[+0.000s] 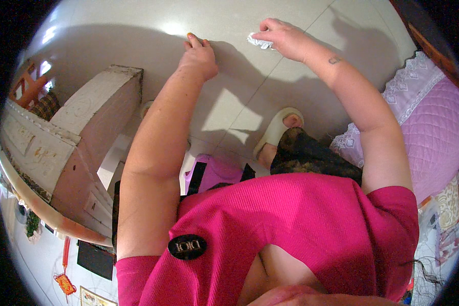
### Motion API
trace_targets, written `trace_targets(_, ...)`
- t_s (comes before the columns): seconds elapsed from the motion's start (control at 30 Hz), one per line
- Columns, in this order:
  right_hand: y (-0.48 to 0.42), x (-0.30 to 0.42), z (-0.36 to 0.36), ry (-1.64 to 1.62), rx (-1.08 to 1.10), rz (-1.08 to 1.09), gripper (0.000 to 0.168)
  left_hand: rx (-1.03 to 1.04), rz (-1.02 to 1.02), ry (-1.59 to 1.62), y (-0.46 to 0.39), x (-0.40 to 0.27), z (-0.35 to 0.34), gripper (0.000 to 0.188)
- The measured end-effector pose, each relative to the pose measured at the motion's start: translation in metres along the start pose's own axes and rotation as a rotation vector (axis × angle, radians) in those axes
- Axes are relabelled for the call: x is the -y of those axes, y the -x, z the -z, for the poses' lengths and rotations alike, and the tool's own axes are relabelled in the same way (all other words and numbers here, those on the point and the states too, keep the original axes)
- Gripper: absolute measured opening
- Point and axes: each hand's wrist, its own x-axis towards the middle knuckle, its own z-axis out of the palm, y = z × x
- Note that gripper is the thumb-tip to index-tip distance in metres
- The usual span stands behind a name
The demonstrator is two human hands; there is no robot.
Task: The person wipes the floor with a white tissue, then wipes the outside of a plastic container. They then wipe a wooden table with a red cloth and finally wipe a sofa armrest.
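My right hand [285,37] grips a crumpled white tissue or cloth [261,41] between thumb and fingers, above the pale tiled floor [229,11]. To its left, my left hand [199,57] reaches forward with its fingers slightly bent and a little apart. One of its fingertips looks orange-yellow; whether that is a nail or a small thing on it is unclear. Nothing else shows in the left hand. Both arms stretch forward, and their shadows fall across the tiles.
A worn, pale carved piece of furniture [95,95] stands at left. On the right hangs a lilac quilted cover [432,130] with white lace. Below me are a cream slipper [271,132] on my foot and a purple object [218,170] with black straps. A red knotted ornament [64,283] is lower left.
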Motion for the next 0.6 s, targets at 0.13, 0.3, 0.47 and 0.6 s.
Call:
trace_targets(0.13,0.000,-0.003,-0.005,0.009,0.007,0.056,0.029,-0.001,-0.005,-0.007,-0.001,-0.001,0.002,0.070)
trace_targets(0.3,-0.002,-0.005,-0.006,0.146,-0.019,0.163,0.017,0.005,0.002,-0.015,0.000,-0.002,0.003,0.071)
trace_targets(0.47,-0.010,-0.011,-0.018,0.030,-0.138,-0.164,0.017,0.013,0.005,-0.022,0.000,-0.002,0.003,0.072)
trace_targets(0.6,-0.020,-0.037,0.000,-0.693,-0.106,-0.730,0.019,0.014,0.007,-0.003,0.000,-0.002,0.002,0.072)
